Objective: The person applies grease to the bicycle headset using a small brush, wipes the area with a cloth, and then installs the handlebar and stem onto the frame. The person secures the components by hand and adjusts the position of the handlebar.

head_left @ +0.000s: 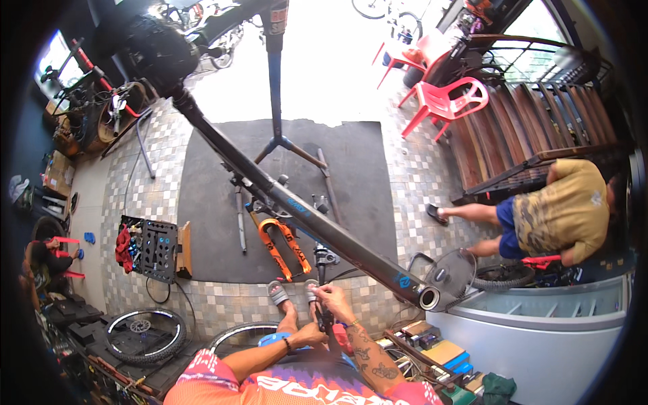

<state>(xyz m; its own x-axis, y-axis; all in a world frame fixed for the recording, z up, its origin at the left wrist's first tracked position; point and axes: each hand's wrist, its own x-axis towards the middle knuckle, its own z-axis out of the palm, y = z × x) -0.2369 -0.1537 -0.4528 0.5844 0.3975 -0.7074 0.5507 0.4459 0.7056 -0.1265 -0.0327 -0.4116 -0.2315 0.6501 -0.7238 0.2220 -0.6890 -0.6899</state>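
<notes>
My left hand is closed around a slim dark bicycle part close to my lap. Just above it, my right hand has its fingers drawn together at the upper end of the same part; what they pinch is too small to tell. A dark bar with a clamp-like fitting shows beyond my fingers. Across the view runs a black bicycle frame, its open round tube end at the lower right. An orange suspension fork lies on the dark floor mat.
Left stands an open tool case, with a bicycle wheel nearer. Boxes and a white glass-topped chest stand right. Another person bends over beside a wooden bench. Red chairs stand farther back.
</notes>
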